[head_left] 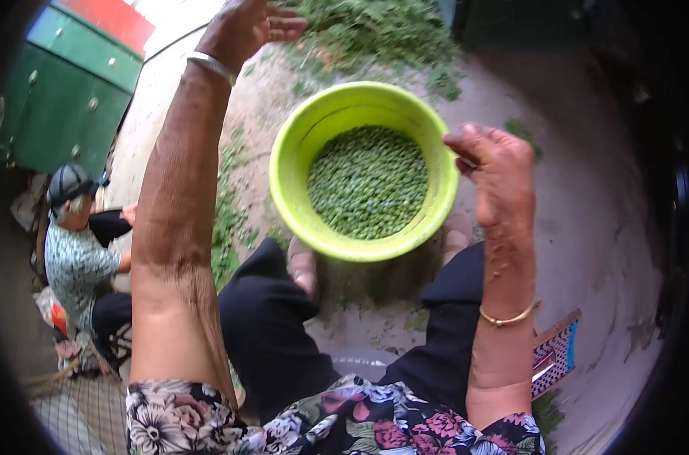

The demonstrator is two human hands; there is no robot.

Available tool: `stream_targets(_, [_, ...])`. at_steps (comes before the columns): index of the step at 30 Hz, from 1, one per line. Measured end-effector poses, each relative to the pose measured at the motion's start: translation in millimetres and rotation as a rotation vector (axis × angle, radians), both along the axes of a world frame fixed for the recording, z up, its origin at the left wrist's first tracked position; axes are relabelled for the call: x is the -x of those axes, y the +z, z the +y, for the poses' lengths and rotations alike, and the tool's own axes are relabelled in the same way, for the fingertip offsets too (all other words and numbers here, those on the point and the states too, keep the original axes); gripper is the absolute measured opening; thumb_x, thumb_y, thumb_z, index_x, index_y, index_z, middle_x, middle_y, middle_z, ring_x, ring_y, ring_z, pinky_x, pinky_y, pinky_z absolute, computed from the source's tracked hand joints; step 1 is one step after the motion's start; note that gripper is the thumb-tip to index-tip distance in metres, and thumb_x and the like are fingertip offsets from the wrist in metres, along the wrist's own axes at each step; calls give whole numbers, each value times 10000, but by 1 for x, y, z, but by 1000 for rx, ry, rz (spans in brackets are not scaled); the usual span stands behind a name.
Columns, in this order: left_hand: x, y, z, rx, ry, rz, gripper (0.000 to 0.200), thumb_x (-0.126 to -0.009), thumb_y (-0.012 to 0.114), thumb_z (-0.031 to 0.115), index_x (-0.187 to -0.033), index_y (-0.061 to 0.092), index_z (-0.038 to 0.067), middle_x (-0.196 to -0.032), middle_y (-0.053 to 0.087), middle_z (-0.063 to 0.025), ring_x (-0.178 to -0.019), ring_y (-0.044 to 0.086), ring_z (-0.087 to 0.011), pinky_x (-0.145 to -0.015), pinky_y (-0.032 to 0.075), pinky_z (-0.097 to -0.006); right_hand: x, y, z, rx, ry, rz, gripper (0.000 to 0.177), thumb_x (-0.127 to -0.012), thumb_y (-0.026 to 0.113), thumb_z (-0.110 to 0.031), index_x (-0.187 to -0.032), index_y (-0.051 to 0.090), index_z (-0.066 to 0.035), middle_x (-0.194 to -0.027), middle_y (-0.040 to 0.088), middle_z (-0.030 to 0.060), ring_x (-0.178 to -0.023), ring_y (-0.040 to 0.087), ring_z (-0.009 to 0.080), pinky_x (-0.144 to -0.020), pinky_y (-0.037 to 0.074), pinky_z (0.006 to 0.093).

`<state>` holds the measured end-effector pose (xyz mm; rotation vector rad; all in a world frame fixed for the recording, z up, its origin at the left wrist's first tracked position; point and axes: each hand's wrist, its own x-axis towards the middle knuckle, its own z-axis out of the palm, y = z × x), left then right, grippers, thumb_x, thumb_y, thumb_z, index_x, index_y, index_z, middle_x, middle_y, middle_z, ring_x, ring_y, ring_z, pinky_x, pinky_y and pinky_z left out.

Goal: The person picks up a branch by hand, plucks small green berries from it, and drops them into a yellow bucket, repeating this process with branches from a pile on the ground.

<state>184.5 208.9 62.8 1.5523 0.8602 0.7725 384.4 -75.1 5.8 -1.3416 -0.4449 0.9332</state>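
A yellow-green plastic tub (286, 168) stands on the floor by my feet, part filled with small green pods or berries (367, 182). My left hand (255, 32) is raised at the top, up and left of the tub, beside the leafy green stems (375, 38); its fingers are apart and nothing shows in them. Just off the tub's right rim is my right hand (490, 167), its fingers bent and drawn together. Whatever those fingertips hold, if anything, is too small to make out.
Another person (79, 258) in a cap sits at the left, near a green cabinet (64, 91). Loose leaves (227, 235) lie on the floor left of the tub. A woven seat (554, 356) is at the lower right.
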Motion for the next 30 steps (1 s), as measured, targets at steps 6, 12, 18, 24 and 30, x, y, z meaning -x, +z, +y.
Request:
stream_targets(6, [136, -101, -70, 75, 236, 112, 370, -830, 658, 310, -987, 624, -23, -853, 654, -147, -719, 643, -207, -648, 531, -345, 22, -2, 6, 77, 153, -59, 213, -860, 619, -139, -960, 623, 49, -766, 659, 97, -739, 609, 133, -745, 432, 262])
stream_targets(12, [287, -320, -224, 589, 706, 456, 177, -802, 664, 137, -761, 581, -14, -617, 580, -79, -467, 558, -168, -387, 433, -288, 47, -17, 14, 166, 334, -149, 242, -876, 613, -166, -999, 610, 42, -875, 654, 93, -838, 625, 145, -790, 428, 275])
stream_targets(18, [325, -392, -303, 350, 459, 1146, 486, -720, 733, 226, -1083, 553, -43, -1165, 487, -306, -1089, 494, -412, -886, 450, -480, 72, -29, 23, 219, 449, -240, 251, -889, 592, -142, -1031, 585, 66, -888, 645, 111, -820, 643, 167, -776, 486, 294])
stream_targets(24, [347, -408, -225, 67, 391, 1330, 617, -709, 731, 203, -1232, 463, 13, -1424, 224, -264, -1251, 287, -513, -971, 399, -539, 85, -39, 33, 295, 457, -347, 225, -898, 580, -134, -1023, 577, 53, -871, 636, 101, -817, 639, 158, -792, 493, 285])
stream_targets(30, [367, -404, -120, 17, 451, 1401, 655, -718, 723, 167, -1311, 444, 138, -1411, 247, -230, -1225, 291, -548, -890, 400, -660, 78, -45, 37, 374, 434, -399, 232, -903, 565, -136, -1036, 551, 53, -875, 624, 97, -824, 628, 156, -804, 484, 284])
